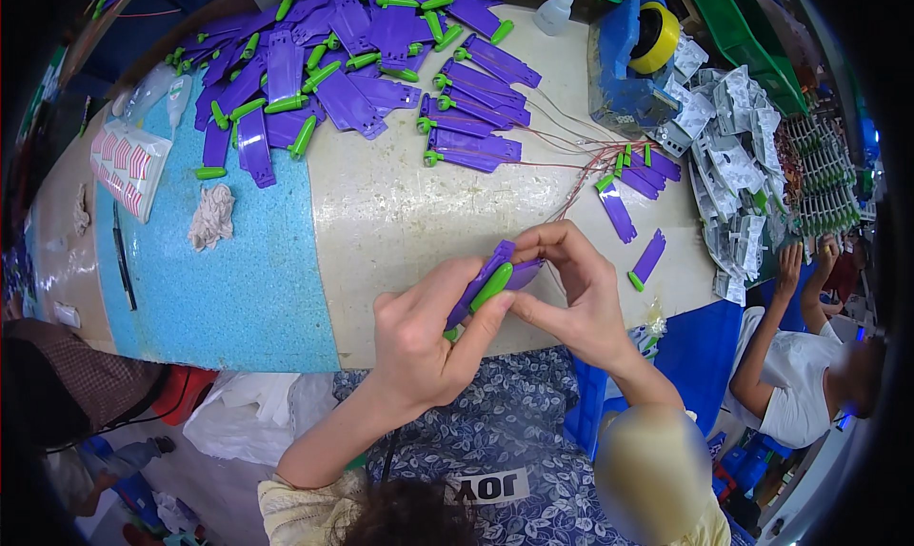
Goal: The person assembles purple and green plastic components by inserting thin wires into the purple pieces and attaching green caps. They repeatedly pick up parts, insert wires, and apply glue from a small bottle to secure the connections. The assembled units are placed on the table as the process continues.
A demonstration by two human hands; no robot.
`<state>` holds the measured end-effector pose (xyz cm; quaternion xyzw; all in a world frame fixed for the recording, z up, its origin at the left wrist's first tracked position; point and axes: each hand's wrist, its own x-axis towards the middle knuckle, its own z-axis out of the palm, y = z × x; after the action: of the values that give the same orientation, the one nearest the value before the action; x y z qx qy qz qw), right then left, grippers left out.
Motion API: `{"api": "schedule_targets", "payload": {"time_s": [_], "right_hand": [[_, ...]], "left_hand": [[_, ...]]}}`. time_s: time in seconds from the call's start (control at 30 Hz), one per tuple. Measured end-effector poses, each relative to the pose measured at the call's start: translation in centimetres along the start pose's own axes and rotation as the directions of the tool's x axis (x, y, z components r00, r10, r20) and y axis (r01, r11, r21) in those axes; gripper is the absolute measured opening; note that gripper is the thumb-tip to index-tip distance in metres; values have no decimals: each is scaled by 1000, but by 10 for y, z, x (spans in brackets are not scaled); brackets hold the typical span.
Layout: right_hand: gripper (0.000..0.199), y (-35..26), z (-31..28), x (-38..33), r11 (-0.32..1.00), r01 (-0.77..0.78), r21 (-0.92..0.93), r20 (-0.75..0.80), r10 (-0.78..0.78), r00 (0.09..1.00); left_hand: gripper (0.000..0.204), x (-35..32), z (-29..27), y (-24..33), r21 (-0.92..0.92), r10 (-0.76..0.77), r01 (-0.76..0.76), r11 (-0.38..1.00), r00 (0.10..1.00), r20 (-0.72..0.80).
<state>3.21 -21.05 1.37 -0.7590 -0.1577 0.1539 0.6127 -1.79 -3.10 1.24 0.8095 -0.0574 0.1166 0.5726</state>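
1. Fingers [495, 310] of both hands are closed on one purple plastic piece [490, 272] with a green cap [491, 286], held just above the near edge of the counter [400, 213]. The left hand [419, 341] pinches it from below and the near side, thumb against the cap; the right hand [576, 294] pinches its far and right end.
2. Held this way, the piece has its long axis running on a slant, from near-left up to far-right, and it sits between the two hands, touching both. Neither hand is clearly nearer; the left covers more of the green cap.
3. Far across the counter lies a large heap of purple pieces [333, 79] with green caps, spreading from the far left to the middle.
4. Right of the heap sits a pile of grey plastic parts [733, 156], with another person's hand [788, 260] beside it.
5. Thin red wires [571, 165] run from the heap toward a few loose purple pieces [633, 213] just right of the hands.
6. Left, on a blue mat [228, 279], lies a crumpled cloth [211, 218].
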Motion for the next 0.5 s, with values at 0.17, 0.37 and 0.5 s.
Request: {"api": "schedule_targets", "payload": {"time_s": [0.17,0.37,0.5], "right_hand": [[23,-15,-31,1,956,-148,-252,81,173,982],[25,-30,-19,-2,900,72,-429,90,-37,995],[23,-35,-22,-2,928,91,-362,-30,-109,994]], "left_hand": [[21,-2,-10,-6,28,-92,91,995,995,40],[23,14,-4,-1,85,-23,-2,996,954,298],[23,22,-8,-2,-110,-222,297,949,871,438]]}}
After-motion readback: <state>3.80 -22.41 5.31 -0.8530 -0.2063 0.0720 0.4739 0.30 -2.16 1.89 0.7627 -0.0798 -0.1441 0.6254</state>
